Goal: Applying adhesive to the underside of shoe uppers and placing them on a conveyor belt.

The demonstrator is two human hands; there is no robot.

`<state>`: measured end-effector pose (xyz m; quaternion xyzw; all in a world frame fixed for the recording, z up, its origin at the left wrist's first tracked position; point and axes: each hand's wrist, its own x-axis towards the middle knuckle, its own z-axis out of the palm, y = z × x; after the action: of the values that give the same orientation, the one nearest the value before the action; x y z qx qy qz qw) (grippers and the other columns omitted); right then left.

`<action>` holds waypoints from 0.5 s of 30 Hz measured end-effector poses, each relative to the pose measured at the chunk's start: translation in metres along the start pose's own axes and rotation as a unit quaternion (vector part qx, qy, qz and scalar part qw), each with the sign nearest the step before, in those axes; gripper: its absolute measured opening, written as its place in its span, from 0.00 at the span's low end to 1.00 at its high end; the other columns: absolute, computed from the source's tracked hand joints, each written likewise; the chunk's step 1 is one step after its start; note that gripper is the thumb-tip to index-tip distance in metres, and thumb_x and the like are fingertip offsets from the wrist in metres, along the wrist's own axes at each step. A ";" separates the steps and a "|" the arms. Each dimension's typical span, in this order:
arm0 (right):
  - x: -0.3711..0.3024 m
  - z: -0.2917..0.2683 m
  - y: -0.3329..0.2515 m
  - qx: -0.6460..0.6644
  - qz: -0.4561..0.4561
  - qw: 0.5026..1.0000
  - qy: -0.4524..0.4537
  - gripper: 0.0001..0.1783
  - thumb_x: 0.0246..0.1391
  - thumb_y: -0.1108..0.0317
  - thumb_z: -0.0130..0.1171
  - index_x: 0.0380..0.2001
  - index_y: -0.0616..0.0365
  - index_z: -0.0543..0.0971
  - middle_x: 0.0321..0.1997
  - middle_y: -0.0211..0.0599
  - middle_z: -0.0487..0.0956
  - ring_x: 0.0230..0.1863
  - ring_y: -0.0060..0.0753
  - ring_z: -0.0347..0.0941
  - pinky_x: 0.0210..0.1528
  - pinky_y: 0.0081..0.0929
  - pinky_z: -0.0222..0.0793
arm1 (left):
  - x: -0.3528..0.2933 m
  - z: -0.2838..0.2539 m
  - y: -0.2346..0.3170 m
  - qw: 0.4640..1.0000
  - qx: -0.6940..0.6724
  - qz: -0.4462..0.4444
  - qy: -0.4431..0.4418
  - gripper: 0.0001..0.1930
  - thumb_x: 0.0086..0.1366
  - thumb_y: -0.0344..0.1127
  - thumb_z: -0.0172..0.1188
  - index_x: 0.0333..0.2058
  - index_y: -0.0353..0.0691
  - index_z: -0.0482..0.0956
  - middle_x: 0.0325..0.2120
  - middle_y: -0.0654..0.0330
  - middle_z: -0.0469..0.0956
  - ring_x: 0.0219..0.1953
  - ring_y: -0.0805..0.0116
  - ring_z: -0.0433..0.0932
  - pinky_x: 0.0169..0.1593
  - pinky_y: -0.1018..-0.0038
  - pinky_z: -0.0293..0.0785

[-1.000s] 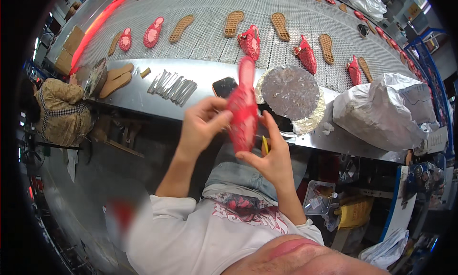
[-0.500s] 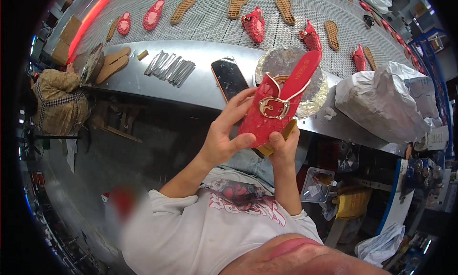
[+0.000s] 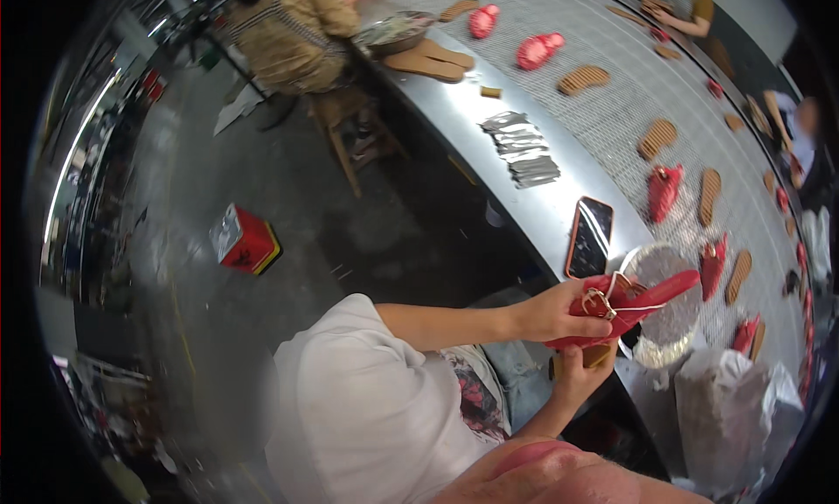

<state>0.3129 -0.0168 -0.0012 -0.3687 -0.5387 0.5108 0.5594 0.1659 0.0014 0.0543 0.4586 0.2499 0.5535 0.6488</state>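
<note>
Red shoe (image 3: 655,299), gold buckle (image 3: 598,304), orange-rimmed black phone (image 3: 591,237), tan grid-patterned sole (image 3: 657,139)

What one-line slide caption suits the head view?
Left hand gripping a red buckled shoe alongside the right hand, near a phone on a metal bench.

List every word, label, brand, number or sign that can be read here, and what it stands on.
No text can be read.
Red, yellow-edged box: dark markings, too small and blurred.
White cloth shirt: dark-and-pink printed design, partly folded away, no legible words.
Held glossy red buckled shoe: no readable lettering.
Black-screened phone in an orange case: no readable text.
</note>
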 end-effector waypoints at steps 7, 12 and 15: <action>0.013 -0.018 -0.018 0.240 0.087 0.966 -0.036 0.34 0.66 0.51 0.45 0.65 0.67 0.61 0.58 0.53 0.72 0.16 0.15 0.60 0.26 0.17 0.67 | 0.005 -0.030 -0.006 0.989 -0.061 -0.006 0.134 0.18 0.68 0.46 0.59 0.45 0.35 0.76 0.33 0.67 0.78 0.33 0.81 0.75 0.36 0.80 0.71; -0.018 -0.056 -0.027 0.177 0.135 0.962 0.160 0.34 0.69 0.44 0.31 0.45 0.67 0.75 0.42 0.46 0.77 0.25 0.27 0.69 0.33 0.26 0.70 | 0.024 -0.054 0.004 0.981 -0.146 0.039 0.125 0.27 0.60 0.55 0.67 0.43 0.33 0.77 0.33 0.60 0.80 0.33 0.77 0.78 0.40 0.78 0.76; -0.047 -0.117 -0.012 0.100 0.201 0.945 0.237 0.29 0.69 0.44 0.35 0.31 0.57 0.73 0.24 0.31 0.70 0.29 0.26 0.69 0.34 0.23 0.68 | 0.054 -0.083 -0.022 0.989 -0.057 -0.026 0.138 0.24 0.63 0.52 0.65 0.42 0.33 0.78 0.35 0.58 0.82 0.33 0.75 0.80 0.37 0.77 0.77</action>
<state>0.4342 -0.0485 -0.0174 -0.5218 -0.2509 0.5618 0.5909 0.1220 0.0802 0.0071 0.3338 0.3164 0.6079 0.6472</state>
